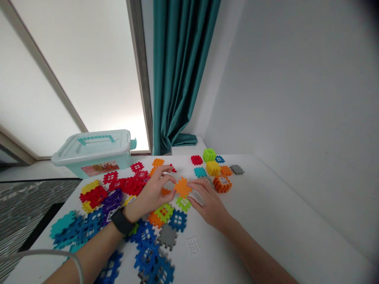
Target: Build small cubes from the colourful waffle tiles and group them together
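Note:
An orange notched building tile (182,187) is held between my two hands, flat side facing me. My left hand (156,191), with a black watch on its wrist, pinches its left edge between thumb and fingertip. From the other side, my right hand (209,201) grips the right edge with thumb and fingers. Just below the tile lies a lime green window tile (183,204). More lime green (164,213), blue (178,220) and grey (167,236) tiles lie nearer to me. Another orange piece under my left hand is partly hidden.
Stacks of yellow (213,168), green (209,154) and orange (222,184) tiles stand at the back right. Red (134,184), purple (112,201) and blue (148,252) piles spread across the left. A lidded plastic box (97,152) sits at the back left. A cable (44,251) crosses the lower left.

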The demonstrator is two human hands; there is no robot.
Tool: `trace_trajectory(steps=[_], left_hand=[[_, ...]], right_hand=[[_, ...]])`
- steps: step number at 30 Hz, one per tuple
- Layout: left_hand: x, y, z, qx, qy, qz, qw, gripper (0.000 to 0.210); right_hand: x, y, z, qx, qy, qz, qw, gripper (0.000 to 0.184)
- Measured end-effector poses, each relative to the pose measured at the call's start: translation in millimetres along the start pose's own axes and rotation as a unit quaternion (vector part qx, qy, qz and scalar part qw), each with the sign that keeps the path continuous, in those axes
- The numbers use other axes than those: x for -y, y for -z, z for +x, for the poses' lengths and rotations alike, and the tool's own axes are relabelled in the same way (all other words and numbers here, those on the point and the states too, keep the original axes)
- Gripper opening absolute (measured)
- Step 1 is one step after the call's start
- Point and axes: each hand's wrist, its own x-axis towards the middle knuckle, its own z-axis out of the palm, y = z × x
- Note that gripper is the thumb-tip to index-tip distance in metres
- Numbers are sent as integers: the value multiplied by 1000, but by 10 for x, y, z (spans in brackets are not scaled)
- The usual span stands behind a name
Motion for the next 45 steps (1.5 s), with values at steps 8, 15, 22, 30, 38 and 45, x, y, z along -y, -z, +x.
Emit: trace_trajectory(steps=[8, 15, 22, 30, 38, 45], left_hand=[[25, 26, 10, 8, -13, 17, 1000, 6], [56, 57, -2, 1, -32, 39, 999, 9], [18, 87, -25, 9, -88, 81, 993, 13], [-18, 88, -10, 18, -85, 80, 993, 14], [-17, 70, -5, 22, -58, 40, 997, 17], [-34, 32, -34, 50, -33, 23, 998, 36]], right_hand=[[-24, -18, -3, 3, -4, -24, 1000, 27], [-38, 55, 20, 24, -2, -18, 1000, 43], [-26, 105, 33, 77, 9, 0, 997, 52], [-29, 138, 43, 90, 17, 1, 996, 58], [-28, 135, 51, 34, 34, -1, 999, 47], [-20, 134, 58, -23, 28, -7, 999, 30]])
